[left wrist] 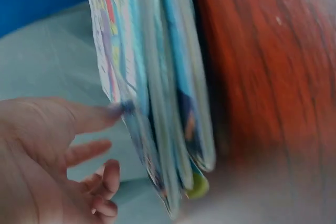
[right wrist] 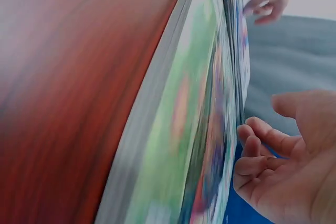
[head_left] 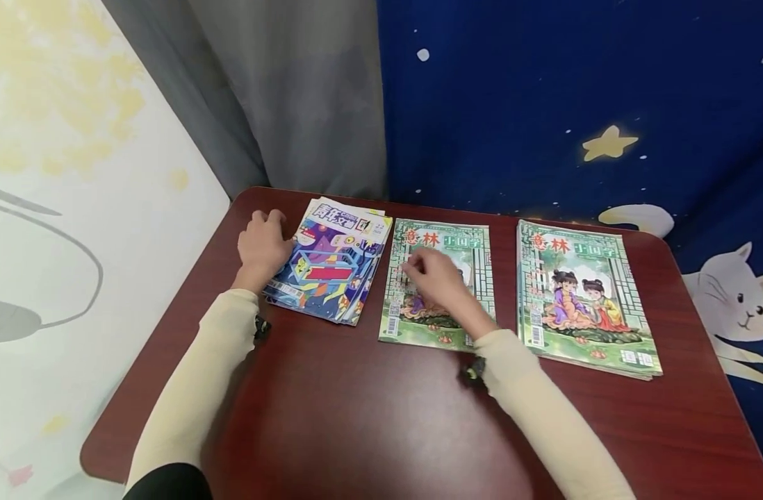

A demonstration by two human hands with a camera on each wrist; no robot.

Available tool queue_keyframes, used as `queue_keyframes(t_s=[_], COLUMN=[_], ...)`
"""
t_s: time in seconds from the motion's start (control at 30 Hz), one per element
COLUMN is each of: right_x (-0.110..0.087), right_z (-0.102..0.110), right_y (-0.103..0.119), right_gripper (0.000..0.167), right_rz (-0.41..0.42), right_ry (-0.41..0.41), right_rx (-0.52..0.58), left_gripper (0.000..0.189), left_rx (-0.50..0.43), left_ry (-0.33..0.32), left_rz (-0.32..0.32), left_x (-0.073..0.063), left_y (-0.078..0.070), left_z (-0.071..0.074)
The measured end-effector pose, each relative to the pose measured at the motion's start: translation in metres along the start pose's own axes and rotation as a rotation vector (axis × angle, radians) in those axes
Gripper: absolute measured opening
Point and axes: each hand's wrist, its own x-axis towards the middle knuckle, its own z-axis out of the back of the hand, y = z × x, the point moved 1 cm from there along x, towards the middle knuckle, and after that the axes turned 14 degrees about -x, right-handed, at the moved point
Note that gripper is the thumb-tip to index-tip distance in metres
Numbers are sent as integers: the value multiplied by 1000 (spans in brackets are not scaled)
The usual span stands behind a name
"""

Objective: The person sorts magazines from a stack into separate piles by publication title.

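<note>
On the left of the table lies an uneven stack of purple-and-blue magazines (head_left: 331,274). My left hand (head_left: 263,243) is at its left side; in the left wrist view the thumb (left wrist: 100,117) reaches the stack's edge while the other fingers stay loose. A stack of green-covered magazines (head_left: 397,305) lies in the middle. Over its cover is my right hand (head_left: 440,278), fingers (right wrist: 252,166) loosely bent and nothing held in them. Another stack of the same green magazines (head_left: 588,305) sits to the right, its lower copies slightly offset.
The stacks lie along the far side of a dark red wooden table (head_left: 356,403). Behind it hang a grey curtain (head_left: 313,97) and a blue curtain (head_left: 513,111) with stars and a cat. A pale painted wall (head_left: 75,229) borders the left side.
</note>
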Motion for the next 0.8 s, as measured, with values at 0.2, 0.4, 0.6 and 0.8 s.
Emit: queue_keyframes(t_s=[0.2,0.4,0.6,0.8], right_x=[-28,-52,-66,-72], right_z=[39,58,65,67], right_y=[-64,-99,-100,-95], right_gripper=[29,38,47,49], right_rz=[-97,-208,-281,-293], right_ry=[-42,-48,18,0], right_rx=[-30,-7,10,2], left_gripper=[47,33,23,25], left_rx=[-2,-209,-343,-394], left_ry=[24,153,283,412], left_rz=[-74,-170,-310,-334], left_x=[2,-10,-21,-29], left_y=[-41,-78,-105,-124], left_z=[-7,-16,-27,-42])
